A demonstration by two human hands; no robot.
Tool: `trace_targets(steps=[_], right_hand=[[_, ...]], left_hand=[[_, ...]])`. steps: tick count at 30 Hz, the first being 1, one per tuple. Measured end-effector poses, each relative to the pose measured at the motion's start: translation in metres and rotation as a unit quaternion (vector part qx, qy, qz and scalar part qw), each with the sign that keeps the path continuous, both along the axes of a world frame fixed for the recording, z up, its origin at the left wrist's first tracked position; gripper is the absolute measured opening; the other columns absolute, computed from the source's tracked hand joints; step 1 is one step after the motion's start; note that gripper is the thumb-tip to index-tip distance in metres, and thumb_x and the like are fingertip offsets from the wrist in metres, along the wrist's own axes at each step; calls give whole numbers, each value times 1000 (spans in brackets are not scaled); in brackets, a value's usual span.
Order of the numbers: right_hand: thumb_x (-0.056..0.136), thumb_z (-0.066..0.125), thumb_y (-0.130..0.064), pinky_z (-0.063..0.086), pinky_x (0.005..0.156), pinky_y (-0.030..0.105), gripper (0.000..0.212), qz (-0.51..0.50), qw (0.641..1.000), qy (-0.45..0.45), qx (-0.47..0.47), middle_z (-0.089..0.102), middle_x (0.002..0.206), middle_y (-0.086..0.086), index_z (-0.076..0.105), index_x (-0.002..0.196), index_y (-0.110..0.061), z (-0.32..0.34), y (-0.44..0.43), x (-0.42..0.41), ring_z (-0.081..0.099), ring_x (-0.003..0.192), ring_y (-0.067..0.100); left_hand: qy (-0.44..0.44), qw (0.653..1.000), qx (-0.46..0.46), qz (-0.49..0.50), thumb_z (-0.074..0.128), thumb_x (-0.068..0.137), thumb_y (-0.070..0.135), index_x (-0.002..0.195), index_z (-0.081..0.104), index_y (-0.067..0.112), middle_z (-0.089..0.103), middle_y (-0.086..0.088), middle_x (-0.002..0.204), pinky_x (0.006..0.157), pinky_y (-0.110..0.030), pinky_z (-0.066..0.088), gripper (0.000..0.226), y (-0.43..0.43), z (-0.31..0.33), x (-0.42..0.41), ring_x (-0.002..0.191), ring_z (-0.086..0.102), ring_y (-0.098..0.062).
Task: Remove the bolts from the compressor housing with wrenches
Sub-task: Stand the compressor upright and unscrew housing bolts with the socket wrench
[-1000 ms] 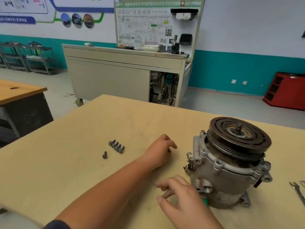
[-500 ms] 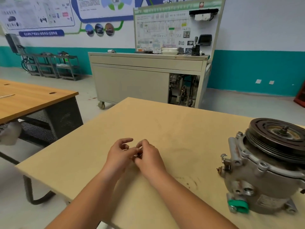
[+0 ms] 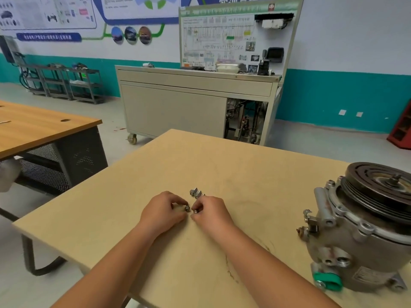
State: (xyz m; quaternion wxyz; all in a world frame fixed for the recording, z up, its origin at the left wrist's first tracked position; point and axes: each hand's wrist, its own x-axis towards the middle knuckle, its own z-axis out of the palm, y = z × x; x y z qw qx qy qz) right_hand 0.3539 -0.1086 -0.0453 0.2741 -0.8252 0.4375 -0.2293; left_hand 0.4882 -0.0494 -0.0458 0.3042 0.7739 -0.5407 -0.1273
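The grey compressor housing [image 3: 360,243] with its black pulley [image 3: 382,185] stands at the right of the light wooden table [image 3: 200,161]. Far to its left, my left hand [image 3: 163,211] and my right hand [image 3: 209,211] meet fingertip to fingertip on the tabletop. Each pinches a small silver bolt: the left hand's bolt [image 3: 187,208] and the right hand's bolt [image 3: 195,210] almost touch. A short row of loose bolts [image 3: 195,193] lies just beyond the fingers. No wrench is in view.
A green cap [image 3: 329,281] sits at the compressor's base. Another wooden desk [image 3: 44,127] stands at the left across a gap of floor. A grey training cabinet [image 3: 195,107] on wheels is behind the table, and a red cabinet [image 3: 402,132] at the far right.
My right hand left the compressor and joined the left at the bolts. The view swung left, so the compressor slid to the right edge. Both hands now pinch bolts.
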Motion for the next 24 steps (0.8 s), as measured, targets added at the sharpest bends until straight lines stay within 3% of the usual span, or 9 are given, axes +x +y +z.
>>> trace_targets(steps=[4,9,16,20,22,24], right_hand=[[86,56,-15,44,75,27,20,3,998,55,-37,66,106,4,63,105,-19,1,0,7,60,100,21],[87,57,-18,42,70,29,19,0,993,86,-75,65,104,4,54,105,-17,4,-1,15,59,100,24],[84,61,-37,41,82,29,44,-8,993,92,-70,57,115,-5,43,123,-24,10,16,-10,51,112,16],[83,65,-34,43,90,26,44,72,994,-6,80,54,102,-12,44,121,-28,16,49,-58,52,100,7],[83,67,-29,43,88,19,41,133,975,-74,163,56,99,-13,45,117,-31,19,71,-93,51,93,1],[81,66,-29,41,81,13,35,176,956,-124,202,60,96,-15,50,111,-35,22,94,-133,53,90,-3]], left_hand=[[-25,1000,7,-17,68,80,27,95,72,34,63,13,96,75,-27,49,18,-4,1,2,85,58,-9],[-4,1000,3,-20,67,79,23,90,74,33,68,13,85,75,-30,51,16,-5,-1,7,79,59,-6],[54,998,-17,-7,65,78,8,87,68,32,70,10,91,66,-17,44,26,-4,-3,12,78,60,-1],[21,999,-40,24,58,80,6,114,62,27,63,8,111,76,-27,47,39,12,7,-2,90,59,-10],[-9,991,-131,-10,56,81,16,118,57,29,59,11,111,74,-22,43,39,33,14,-26,93,57,-8],[2,961,-246,-124,51,80,26,113,55,33,60,14,105,73,-14,41,34,56,27,-64,89,57,-3]])
